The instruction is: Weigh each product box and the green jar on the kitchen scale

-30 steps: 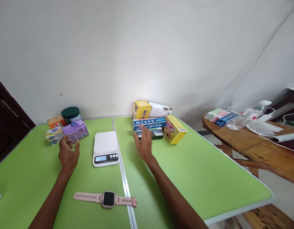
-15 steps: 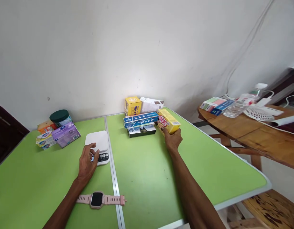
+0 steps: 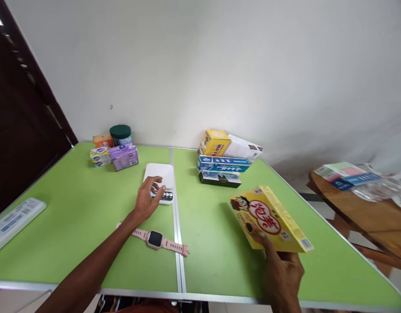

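My right hand (image 3: 283,271) grips a yellow box (image 3: 268,219) with red lettering and a cartoon figure, held tilted above the table's right half. The thumb lies on its printed face; the other fingers are mostly hidden beneath. Over the front of a white digital scale (image 3: 161,176) is my left hand (image 3: 148,198), its fingers curved and apart with nothing in them. It partly covers the scale's button panel; whether it touches cannot be seen. A pink-strapped smartwatch (image 3: 155,239) lies on the table just in front of the scale, partly behind my left forearm.
On the green table (image 3: 207,261), a blue box (image 3: 223,164), black box (image 3: 220,178), yellow carton (image 3: 215,142) and white box (image 3: 242,148) cluster at back. Back left are a purple pack (image 3: 124,156), green-lidded jar (image 3: 120,134) and small boxes. A wooden table (image 3: 359,208) stands right.
My right hand has drawn the yellow box away from the back cluster, toward me and rightward. My left hand stays by the scale. The view has shifted left, bringing a long white object into sight.
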Demonstrator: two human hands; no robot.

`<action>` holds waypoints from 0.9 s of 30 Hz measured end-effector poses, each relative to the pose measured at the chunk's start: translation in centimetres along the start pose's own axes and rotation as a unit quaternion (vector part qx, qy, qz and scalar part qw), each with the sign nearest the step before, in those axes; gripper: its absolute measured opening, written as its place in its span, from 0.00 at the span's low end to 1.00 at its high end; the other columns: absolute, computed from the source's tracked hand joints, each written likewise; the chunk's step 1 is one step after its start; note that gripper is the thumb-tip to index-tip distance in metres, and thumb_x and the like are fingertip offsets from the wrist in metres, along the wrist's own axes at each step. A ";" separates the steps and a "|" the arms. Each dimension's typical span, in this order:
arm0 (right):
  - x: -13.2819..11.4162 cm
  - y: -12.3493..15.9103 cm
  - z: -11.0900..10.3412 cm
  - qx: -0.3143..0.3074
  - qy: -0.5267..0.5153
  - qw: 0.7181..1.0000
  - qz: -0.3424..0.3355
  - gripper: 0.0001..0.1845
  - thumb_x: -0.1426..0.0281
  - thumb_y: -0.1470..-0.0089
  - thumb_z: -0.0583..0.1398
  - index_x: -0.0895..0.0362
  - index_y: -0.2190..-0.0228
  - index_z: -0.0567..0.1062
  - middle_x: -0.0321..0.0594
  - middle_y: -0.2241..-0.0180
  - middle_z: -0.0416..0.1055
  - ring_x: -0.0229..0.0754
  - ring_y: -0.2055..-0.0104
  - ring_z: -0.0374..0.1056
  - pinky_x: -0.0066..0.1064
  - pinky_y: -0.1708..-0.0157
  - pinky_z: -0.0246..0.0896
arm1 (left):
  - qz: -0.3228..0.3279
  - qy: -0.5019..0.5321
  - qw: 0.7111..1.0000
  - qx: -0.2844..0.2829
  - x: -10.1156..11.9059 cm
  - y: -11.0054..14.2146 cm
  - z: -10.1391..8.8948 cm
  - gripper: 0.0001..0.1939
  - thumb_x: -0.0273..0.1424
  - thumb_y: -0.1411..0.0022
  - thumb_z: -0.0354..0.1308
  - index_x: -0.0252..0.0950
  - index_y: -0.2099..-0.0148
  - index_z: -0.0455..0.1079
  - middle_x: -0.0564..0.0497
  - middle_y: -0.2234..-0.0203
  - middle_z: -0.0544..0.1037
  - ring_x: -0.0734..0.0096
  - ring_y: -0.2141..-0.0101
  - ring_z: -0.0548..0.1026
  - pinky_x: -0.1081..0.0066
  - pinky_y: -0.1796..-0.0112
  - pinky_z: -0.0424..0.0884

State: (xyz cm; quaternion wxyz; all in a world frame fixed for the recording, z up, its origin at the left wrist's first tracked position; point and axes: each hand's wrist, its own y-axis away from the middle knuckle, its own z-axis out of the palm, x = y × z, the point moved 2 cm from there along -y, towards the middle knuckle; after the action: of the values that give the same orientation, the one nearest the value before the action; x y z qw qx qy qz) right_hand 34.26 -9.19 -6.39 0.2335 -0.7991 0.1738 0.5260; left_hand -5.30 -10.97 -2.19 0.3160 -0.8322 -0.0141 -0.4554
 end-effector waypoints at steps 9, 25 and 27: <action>-13.1 5.0 18.6 -0.416 -0.261 0.868 -0.071 0.40 0.50 0.53 0.75 0.54 0.43 0.76 0.52 0.43 0.80 0.60 0.41 0.77 0.57 0.39 0.71 | -0.029 0.117 0.992 -0.022 -0.4 -0.9 -0.3 0.39 0.54 0.25 0.50 0.39 0.23 0.53 0.36 0.28 0.62 0.50 0.28 0.61 0.49 0.29 0.58; -12.8 3.9 26.6 -0.434 -0.182 0.867 -0.166 0.43 0.46 0.42 0.65 0.50 0.31 0.65 0.49 0.35 0.71 0.56 0.34 0.68 0.52 0.36 0.67 | -0.068 0.055 0.992 0.088 -5.3 -1.6 -2.6 0.41 0.61 0.29 0.51 0.36 0.28 0.62 0.33 0.33 0.70 0.46 0.34 0.71 0.47 0.34 0.65; -11.5 3.8 26.4 -0.407 -0.203 0.880 -0.137 0.45 0.43 0.38 0.60 0.52 0.29 0.61 0.53 0.33 0.68 0.54 0.32 0.67 0.51 0.35 0.65 | -0.087 0.067 0.989 0.102 -6.2 -1.6 -2.8 0.43 0.63 0.29 0.49 0.36 0.28 0.62 0.33 0.33 0.71 0.47 0.35 0.72 0.48 0.34 0.66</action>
State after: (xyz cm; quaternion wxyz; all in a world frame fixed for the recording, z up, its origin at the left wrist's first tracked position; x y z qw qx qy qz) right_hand 7.77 2.76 -5.45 -0.0121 -0.7154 -0.2177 0.6638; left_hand -11.49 -9.60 -5.05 0.3584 -0.7588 -0.1118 -0.5323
